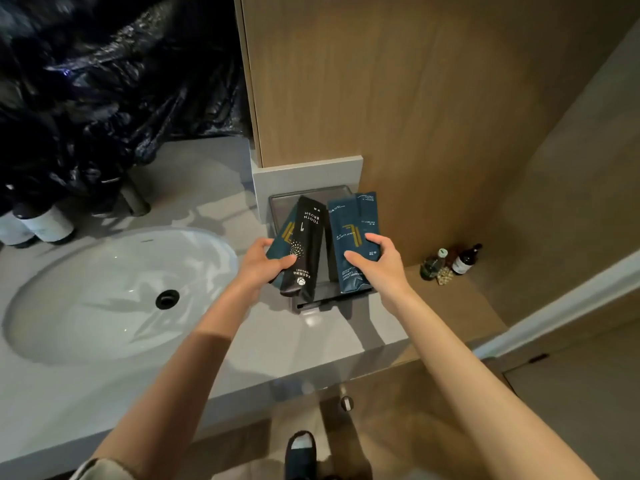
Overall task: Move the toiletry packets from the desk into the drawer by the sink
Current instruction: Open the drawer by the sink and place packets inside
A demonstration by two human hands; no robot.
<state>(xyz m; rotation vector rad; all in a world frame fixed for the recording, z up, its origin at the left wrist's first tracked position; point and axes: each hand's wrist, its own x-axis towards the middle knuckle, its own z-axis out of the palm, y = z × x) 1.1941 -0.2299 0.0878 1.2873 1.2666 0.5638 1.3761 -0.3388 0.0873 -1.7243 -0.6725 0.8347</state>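
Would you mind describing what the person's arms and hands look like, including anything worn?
Both forearms are bare. The left hand and right hand show no gloves, rings or watch. A bit of light beige fabric, perhaps a short sleeve, shows at the left upper arm.

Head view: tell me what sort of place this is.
Probably a hotel bathroom vanity: an oval white basin set in a grey stone counter, and a black sachet printed TOOTH BRUSH with blue amenity packets held over a dark tray.

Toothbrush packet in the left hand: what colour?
Black with white lettering, toothbrush packet held in the left hand; head view.
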